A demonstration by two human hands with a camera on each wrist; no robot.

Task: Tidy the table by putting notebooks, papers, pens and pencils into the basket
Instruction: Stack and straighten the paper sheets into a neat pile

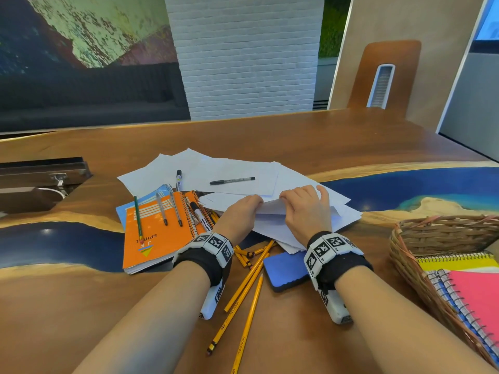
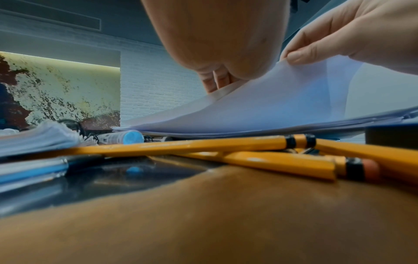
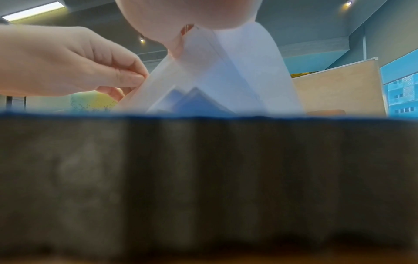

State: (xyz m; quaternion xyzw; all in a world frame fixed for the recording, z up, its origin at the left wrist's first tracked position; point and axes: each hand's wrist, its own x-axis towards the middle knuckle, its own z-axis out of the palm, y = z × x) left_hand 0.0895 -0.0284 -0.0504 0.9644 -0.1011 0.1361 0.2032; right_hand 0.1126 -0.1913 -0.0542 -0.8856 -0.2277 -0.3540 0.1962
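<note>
White loose papers [image 1: 243, 174] lie spread on the wooden table [image 1: 297, 133] in the head view, and both hands work at their near edge: the left hand [image 1: 240, 214] and the right hand [image 1: 305, 209] each have fingers curled round a lifted sheet, pinching it. Left of the papers lies an orange spiral notebook [image 1: 156, 236] with a green pencil [image 1: 138, 217] and two pens on it; a black pen [image 1: 232, 180] rests on top of the papers. Near of the papers, yellow pencils [image 1: 248, 282] are scattered beside a blue eraser block [image 1: 286, 268]. Right of the papers stands the wicker basket [image 1: 405, 255], with notebooks already inside. From the left wrist, fingertips [image 2: 212, 84] grip the raised paper edge, above crossed yellow pencils. From the right wrist, a dark blurred block, probably the eraser, fills the lower frame; above it the left hand's thumb and finger pinch the sheet.
</note>
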